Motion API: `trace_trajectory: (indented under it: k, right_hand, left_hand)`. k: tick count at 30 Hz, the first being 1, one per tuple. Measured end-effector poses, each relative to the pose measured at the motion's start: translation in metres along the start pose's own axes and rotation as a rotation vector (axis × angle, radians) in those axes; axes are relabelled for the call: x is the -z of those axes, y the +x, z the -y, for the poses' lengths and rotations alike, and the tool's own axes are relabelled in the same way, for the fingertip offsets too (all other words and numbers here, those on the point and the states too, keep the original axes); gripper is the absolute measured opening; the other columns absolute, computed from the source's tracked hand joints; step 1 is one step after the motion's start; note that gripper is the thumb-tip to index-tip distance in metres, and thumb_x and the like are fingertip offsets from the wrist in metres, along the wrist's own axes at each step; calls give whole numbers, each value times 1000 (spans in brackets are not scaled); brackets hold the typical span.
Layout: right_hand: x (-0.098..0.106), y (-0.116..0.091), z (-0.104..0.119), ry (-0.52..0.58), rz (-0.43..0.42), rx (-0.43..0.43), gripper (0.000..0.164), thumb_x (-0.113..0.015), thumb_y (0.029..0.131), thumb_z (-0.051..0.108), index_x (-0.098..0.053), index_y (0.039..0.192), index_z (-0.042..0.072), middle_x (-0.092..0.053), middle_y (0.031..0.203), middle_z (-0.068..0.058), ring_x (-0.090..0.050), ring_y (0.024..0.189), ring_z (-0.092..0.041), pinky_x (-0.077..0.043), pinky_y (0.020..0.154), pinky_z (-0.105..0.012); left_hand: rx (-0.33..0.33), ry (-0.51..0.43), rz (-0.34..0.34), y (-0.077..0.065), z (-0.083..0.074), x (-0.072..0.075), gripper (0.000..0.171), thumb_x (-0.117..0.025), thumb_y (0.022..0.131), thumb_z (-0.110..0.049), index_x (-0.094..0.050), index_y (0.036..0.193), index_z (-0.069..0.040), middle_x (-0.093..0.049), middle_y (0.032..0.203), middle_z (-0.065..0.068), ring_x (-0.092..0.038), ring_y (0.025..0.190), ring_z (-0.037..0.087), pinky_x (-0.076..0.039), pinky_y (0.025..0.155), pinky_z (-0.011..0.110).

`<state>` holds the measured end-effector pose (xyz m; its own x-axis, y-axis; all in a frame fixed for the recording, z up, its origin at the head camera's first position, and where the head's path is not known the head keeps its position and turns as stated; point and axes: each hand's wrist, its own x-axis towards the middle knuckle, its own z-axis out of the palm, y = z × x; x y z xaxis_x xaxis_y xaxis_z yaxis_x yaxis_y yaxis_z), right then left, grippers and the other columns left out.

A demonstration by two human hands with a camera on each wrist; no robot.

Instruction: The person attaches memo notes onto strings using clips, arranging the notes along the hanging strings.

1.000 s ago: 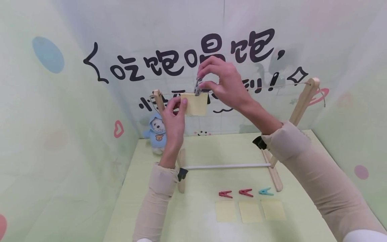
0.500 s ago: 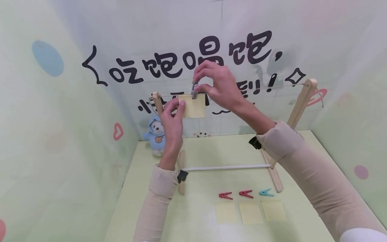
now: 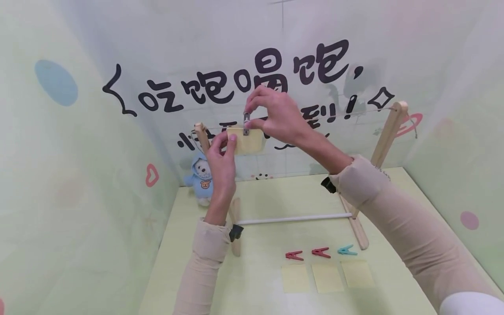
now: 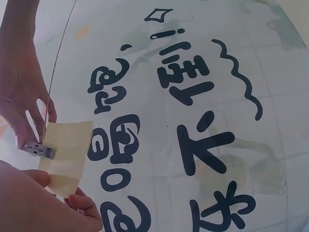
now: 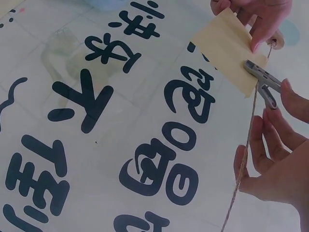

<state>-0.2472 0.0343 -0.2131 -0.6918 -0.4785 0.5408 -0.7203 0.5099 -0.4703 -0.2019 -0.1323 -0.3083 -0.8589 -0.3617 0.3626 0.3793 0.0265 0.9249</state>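
A pale yellow sticky note (image 3: 253,143) stands at the string (image 5: 248,145) stretched between two wooden posts. My left hand (image 3: 222,159) pinches its left edge between thumb and fingers. With thumb and fingertips, my right hand (image 3: 283,117) holds a grey clothespin (image 5: 264,79) by its handles. The clothespin's tip lies over the note's upper edge, right at the string. In the left wrist view, the clothespin (image 4: 39,150) overlaps the note (image 4: 67,152) near the string.
The wooden posts (image 3: 387,135) belong to a stand with a white crossbar (image 3: 295,218). Two red clothespins (image 3: 294,255), a blue clothespin (image 3: 347,250) and three sticky notes (image 3: 327,277) lie on the table in front. A plush toy (image 3: 202,181) sits behind my left wrist.
The grey clothespin has turned from a slanted side view to nearly upright, and it has shifted slightly left and down with my right hand. The note's lower part tilts back more. My left hand keeps its pinch.
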Motion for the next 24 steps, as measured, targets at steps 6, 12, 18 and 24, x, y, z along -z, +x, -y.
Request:
trace_trajectory:
  k: [6, 12, 18, 24]
  right_hand:
    - [3, -1, 2, 6, 77, -31, 28, -87, 94, 10, -79, 118, -3, -67, 135, -15, -63, 130, -33, -48, 115, -46]
    - [10, -11, -3, 30, 84, 2, 46, -86, 96, 11, -71, 137, -4, -61, 144, -17, -63, 127, -33, -48, 113, -48]
    - [22, -47, -6, 77, -126, 150, 27, -80, 100, 4, -75, 125, -5, -69, 130, -17, -67, 118, -29, -51, 106, -36]
    - [44, -102, -8, 44, -201, 251, 17, -80, 96, -6, -79, 113, -4, -75, 117, -17, -70, 112, -26, -49, 103, -19]
  left_hand:
    - [21, 1, 4, 0, 3, 0, 22, -68, 110, -15, -72, 124, 2, -65, 115, 2, -57, 104, 13, -48, 91, 25]
    - [33, 19, -1, -1, 6, -1, 23, -68, 110, -16, -71, 124, 1, -57, 128, 5, -55, 107, 14, -47, 93, 25]
    - [39, 5, 1, 0, 7, 0, 19, -68, 109, -16, -71, 119, 0, -57, 122, 3, -54, 106, 13, -46, 92, 25]
    - [65, -10, 9, 0, 9, 1, 23, -68, 110, -16, -69, 125, 2, -57, 119, 3, -54, 105, 14, -48, 92, 24]
